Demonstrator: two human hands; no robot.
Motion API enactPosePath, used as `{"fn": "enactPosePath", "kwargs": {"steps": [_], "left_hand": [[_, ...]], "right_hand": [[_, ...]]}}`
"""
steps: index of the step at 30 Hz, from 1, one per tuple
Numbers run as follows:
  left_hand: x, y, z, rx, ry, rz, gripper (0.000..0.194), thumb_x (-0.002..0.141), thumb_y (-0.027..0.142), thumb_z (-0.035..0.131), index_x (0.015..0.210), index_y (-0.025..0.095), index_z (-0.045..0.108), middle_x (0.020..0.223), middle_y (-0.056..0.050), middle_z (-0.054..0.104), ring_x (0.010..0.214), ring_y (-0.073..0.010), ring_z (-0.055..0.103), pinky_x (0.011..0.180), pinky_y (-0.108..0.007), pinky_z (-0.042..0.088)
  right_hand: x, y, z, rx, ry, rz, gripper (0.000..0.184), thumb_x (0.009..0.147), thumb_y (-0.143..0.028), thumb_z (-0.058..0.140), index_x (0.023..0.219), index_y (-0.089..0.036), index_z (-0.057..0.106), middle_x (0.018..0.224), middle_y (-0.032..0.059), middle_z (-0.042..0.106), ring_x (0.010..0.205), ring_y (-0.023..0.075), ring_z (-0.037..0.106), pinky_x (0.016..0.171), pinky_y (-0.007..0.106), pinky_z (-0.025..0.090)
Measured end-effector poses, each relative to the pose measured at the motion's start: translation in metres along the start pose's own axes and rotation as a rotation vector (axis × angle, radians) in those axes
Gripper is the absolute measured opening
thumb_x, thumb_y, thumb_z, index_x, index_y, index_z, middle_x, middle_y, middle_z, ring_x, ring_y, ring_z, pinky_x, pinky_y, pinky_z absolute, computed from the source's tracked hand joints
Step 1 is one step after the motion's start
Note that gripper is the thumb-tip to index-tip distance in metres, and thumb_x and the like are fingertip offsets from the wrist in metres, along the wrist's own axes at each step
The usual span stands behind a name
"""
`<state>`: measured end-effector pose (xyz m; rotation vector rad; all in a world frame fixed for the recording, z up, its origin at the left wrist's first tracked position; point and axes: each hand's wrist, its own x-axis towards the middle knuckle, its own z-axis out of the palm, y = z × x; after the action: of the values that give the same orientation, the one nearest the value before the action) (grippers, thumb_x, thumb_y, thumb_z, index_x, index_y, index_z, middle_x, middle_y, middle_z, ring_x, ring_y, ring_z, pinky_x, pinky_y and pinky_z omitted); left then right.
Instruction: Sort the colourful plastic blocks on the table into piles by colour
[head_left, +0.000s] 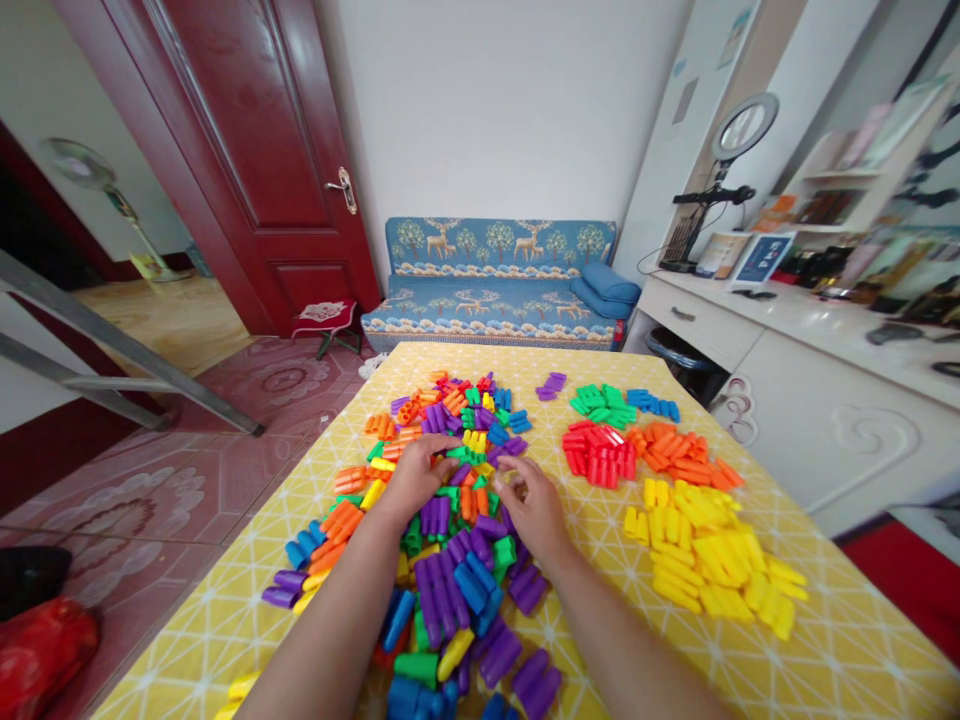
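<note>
My left hand [417,474] reaches over a mixed heap of plastic toy blocks, its thumb and forefinger around the end of a green block [466,456]. Across from it, my right hand [534,504] hovers at the heap's right side, fingers bent and thumb apart, with nothing visible between them. A purple block [511,448] lies just beyond its fingertips. Beneath and between my wrists are more purple blocks [441,596], a blue block [477,586] and an orange block [474,502], jumbled together. My forearms cover part of the heap.
Right of the heap lie single-colour groups: red blocks [600,455], orange blocks [679,452], yellow blocks [712,545], green blocks [603,404], blue blocks [654,405] and purple blocks [551,386]. A yellow patterned cloth [592,620] covers the table. Behind stands a blue sofa [487,290].
</note>
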<state>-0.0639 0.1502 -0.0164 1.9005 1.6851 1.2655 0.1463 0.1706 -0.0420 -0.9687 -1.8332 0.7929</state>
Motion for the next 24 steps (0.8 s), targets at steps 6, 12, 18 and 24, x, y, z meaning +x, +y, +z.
{"fn": "enactPosePath", "kwargs": {"steps": [6,12,18,24], "left_hand": [[-0.007,0.003,0.001,-0.050,-0.036,0.058,0.021,0.080,0.024,0.066,0.099,0.024,0.075,0.097,-0.007,0.074,0.094,-0.0231,0.065,0.088,-0.036,0.050],[-0.008,0.014,0.000,-0.003,-0.119,0.086,0.027,0.088,0.025,0.057,0.111,0.025,0.072,0.102,-0.008,0.073,0.097,-0.0227,0.063,0.089,-0.036,0.048],[-0.008,0.022,0.002,-0.027,-0.183,0.133,0.029,0.092,0.027,0.053,0.116,0.028,0.070,0.102,-0.008,0.072,0.096,-0.0215,0.062,0.086,-0.034,0.047],[-0.012,0.016,0.006,-0.004,-0.144,0.066,0.030,0.089,0.030,0.058,0.117,0.026,0.069,0.098,-0.008,0.071,0.093,-0.0219,0.063,0.085,-0.034,0.048]], "right_hand": [[-0.001,-0.004,-0.002,0.005,-0.072,-0.157,0.040,0.091,-0.030,0.053,0.131,-0.028,0.056,0.128,0.0052,0.061,0.123,0.0220,0.050,0.108,0.043,0.037],[-0.003,-0.010,-0.003,0.137,-0.164,-0.139,0.035,0.094,-0.029,0.049,0.128,-0.029,0.058,0.125,0.0044,0.062,0.116,0.0200,0.057,0.100,0.037,0.044],[0.002,-0.009,0.001,0.191,-0.101,-0.002,0.027,0.085,-0.023,0.058,0.112,-0.025,0.062,0.103,0.0034,0.067,0.095,0.0193,0.063,0.084,0.032,0.050],[0.016,-0.021,0.004,-0.082,-0.123,-0.047,0.019,0.079,-0.016,0.063,0.096,-0.023,0.068,0.089,0.0023,0.065,0.081,0.0179,0.061,0.074,0.030,0.048]]}}
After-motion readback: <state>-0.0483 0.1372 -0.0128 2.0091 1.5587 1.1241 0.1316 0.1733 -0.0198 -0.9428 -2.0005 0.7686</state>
